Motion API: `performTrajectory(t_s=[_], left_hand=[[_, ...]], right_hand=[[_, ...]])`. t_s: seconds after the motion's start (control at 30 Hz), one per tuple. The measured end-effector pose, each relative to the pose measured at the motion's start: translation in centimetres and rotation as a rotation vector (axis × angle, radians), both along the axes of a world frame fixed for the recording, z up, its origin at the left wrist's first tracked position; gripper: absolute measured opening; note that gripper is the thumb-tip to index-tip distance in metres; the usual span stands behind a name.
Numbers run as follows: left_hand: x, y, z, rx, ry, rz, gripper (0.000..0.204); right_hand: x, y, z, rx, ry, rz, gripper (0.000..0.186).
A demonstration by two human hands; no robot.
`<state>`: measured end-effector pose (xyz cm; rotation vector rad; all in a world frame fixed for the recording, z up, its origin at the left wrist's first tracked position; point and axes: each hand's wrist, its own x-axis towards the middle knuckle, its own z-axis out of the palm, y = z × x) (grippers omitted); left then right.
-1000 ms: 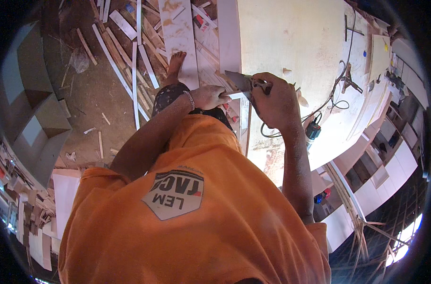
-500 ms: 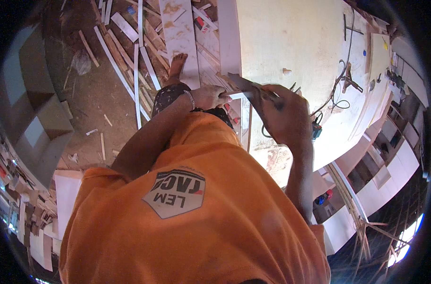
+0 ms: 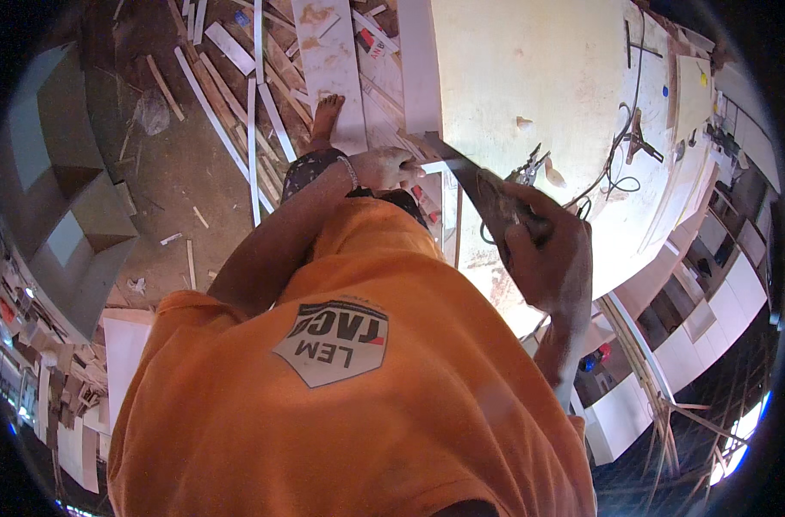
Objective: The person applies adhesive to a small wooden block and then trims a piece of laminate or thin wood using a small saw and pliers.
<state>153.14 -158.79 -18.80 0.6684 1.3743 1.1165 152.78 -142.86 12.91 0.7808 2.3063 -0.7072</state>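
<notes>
My right hand [image 3: 547, 246] is wrapped around the handle of a handsaw, whose dark blade [image 3: 471, 177] slants up and left to a blunt tip. Below and beside the blade, a short white strip [image 3: 434, 166] runs from my left hand toward the table's edge. The fingers of my left hand [image 3: 384, 168] are closed on the strip's left end. The saw blade crosses over the strip's right end; whether its teeth touch the strip cannot be made out. Pliers [image 3: 527, 165] lie on the pale tabletop [image 3: 513, 69] just beyond my right hand.
A black clamp-like tool [image 3: 640, 142] and a looped cable [image 3: 618, 164] lie on the table's right side. Long wood strips [image 3: 224, 112] and offcuts cover the floor at left. My bare foot [image 3: 328, 112] rests on a white board [image 3: 330, 52]. Grey box-shaped cabinets [image 3: 56, 189] stand far left.
My right hand has drawn the saw back, right and toward me, uncovering the pliers on the table. My left hand keeps its hold on the white strip.
</notes>
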Motion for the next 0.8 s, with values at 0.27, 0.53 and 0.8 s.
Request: performTrajectory(t_s=[0.27,0.53,0.8], left_hand=[[0.5,-0.6,-0.5,0.05,0.05,-0.014,0.05],[-0.8,-0.3,1.8,-0.056,-0.088,0.036,0.044],[0.6,-0.4,0.2,0.049,0.267,0.012,0.044]], right_hand=[[-0.3,0.4,-7.5,0.062,-0.039,0.129,0.036],[4.6,0.4,-4.7,-0.007,0.167,0.019,0.04],[7.5,0.7,2.4,0.003,0.169,0.033,0.053]])
